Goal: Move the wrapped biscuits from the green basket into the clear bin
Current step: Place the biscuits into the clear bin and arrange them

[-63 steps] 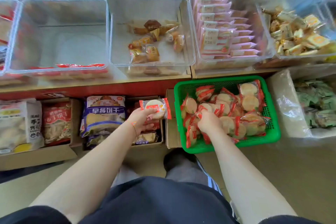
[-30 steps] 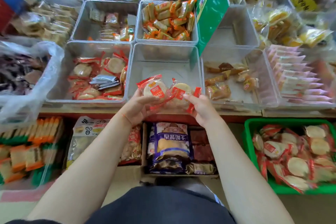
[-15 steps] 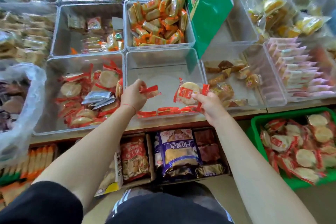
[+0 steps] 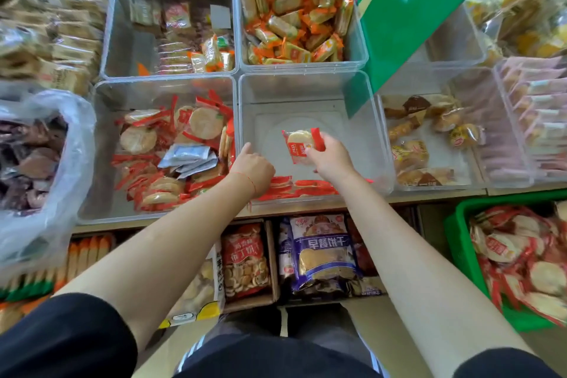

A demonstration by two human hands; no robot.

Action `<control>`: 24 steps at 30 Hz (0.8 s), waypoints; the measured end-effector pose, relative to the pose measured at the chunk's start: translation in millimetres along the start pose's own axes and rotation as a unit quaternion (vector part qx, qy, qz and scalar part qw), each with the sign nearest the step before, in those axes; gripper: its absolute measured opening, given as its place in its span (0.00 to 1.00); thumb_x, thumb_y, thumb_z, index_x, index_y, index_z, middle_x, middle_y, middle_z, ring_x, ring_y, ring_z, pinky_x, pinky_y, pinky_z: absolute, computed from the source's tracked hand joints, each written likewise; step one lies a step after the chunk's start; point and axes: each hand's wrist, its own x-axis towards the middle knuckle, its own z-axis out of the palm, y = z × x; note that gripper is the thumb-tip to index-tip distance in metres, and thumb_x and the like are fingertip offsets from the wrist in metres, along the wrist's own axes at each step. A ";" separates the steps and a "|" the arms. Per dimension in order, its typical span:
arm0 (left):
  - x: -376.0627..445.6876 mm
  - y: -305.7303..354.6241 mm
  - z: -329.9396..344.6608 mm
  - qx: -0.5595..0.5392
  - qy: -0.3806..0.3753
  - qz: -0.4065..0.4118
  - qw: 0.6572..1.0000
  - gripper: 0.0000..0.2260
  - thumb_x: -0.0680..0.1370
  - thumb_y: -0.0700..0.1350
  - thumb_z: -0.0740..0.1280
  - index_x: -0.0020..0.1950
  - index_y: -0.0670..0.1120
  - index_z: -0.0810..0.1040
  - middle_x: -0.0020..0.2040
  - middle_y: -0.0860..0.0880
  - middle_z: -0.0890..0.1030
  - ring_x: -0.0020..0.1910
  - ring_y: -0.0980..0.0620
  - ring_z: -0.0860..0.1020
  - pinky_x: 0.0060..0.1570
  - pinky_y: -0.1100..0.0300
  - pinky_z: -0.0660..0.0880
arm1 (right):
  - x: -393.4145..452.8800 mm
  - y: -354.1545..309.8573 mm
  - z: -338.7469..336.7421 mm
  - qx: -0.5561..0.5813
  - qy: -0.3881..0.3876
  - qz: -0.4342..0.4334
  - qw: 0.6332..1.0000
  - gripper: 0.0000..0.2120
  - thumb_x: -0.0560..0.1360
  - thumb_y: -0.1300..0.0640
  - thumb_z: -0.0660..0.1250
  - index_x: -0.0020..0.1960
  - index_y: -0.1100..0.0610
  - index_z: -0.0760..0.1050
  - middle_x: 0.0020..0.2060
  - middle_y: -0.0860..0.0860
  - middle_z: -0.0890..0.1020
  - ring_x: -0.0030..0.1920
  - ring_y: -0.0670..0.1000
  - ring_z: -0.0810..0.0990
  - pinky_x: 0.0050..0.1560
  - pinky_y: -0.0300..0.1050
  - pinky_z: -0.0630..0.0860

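Note:
The clear bin (image 4: 362, 144) sits in the middle of the shelf, with a few red-wrapped biscuits (image 4: 299, 186) lying along its front wall. My right hand (image 4: 333, 159) pinches one wrapped round biscuit (image 4: 300, 144) by its red end, above the bin's floor. At the bin's front left corner, my left hand (image 4: 253, 167) reaches in with its back toward me. Its fingers curl downward, and whatever is under them is hidden. The green basket (image 4: 460, 242) stands low at the right edge, holding several wrapped biscuits (image 4: 506, 252).
A bin of similar red-wrapped biscuits (image 4: 171, 147) adjoins on the left, and a bin of brown pastries (image 4: 429, 132) on the right. A green sign (image 4: 408, 9) leans over the back right corner. Boxes of snack bags (image 4: 322, 252) sit under the shelf.
Both hands have moved lower and deeper into the clear bin. The red wrapper that stuck out of my left hand no longer shows. My right hand still holds its biscuit.

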 end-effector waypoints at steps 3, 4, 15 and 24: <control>-5.1 -0.8 2.6 -0.004 0.000 0.010 1.000 0.12 0.78 0.42 0.58 0.51 0.52 0.80 0.50 0.52 0.82 0.57 0.49 0.76 0.72 0.45 0.52 | 14.8 -10.0 19.7 -0.126 -0.035 -0.061 0.990 0.15 0.79 0.57 0.64 0.65 0.54 0.76 0.54 0.51 0.81 0.54 0.53 0.77 0.53 0.45 0.73; -7.3 -1.0 2.9 -0.008 0.005 0.016 1.000 0.12 0.79 0.43 0.58 0.51 0.52 0.80 0.50 0.52 0.82 0.58 0.49 0.76 0.73 0.45 0.51 | 18.0 -12.4 27.2 -0.168 -0.056 -0.076 0.981 0.13 0.79 0.56 0.64 0.62 0.53 0.78 0.54 0.52 0.81 0.54 0.54 0.78 0.52 0.45 0.73; -18.5 -2.0 43.8 -0.297 0.334 -0.037 0.894 0.12 0.71 0.43 0.54 0.48 0.42 0.73 0.36 0.45 0.79 0.44 0.41 0.77 0.70 0.51 0.61 | 27.4 -11.2 68.0 -0.369 -0.228 -0.058 0.899 0.17 0.78 0.47 0.61 0.62 0.52 0.79 0.59 0.56 0.81 0.62 0.58 0.76 0.58 0.47 0.72; -16.6 -2.2 43.6 -0.315 0.344 -0.051 0.883 0.19 0.70 0.35 0.56 0.59 0.41 0.73 0.41 0.45 0.81 0.48 0.42 0.77 0.71 0.56 0.57 | 24.9 -22.3 79.8 -0.332 -0.355 -0.032 0.873 0.12 0.84 0.58 0.54 0.65 0.54 0.69 0.55 0.53 0.74 0.57 0.49 0.72 0.54 0.40 0.70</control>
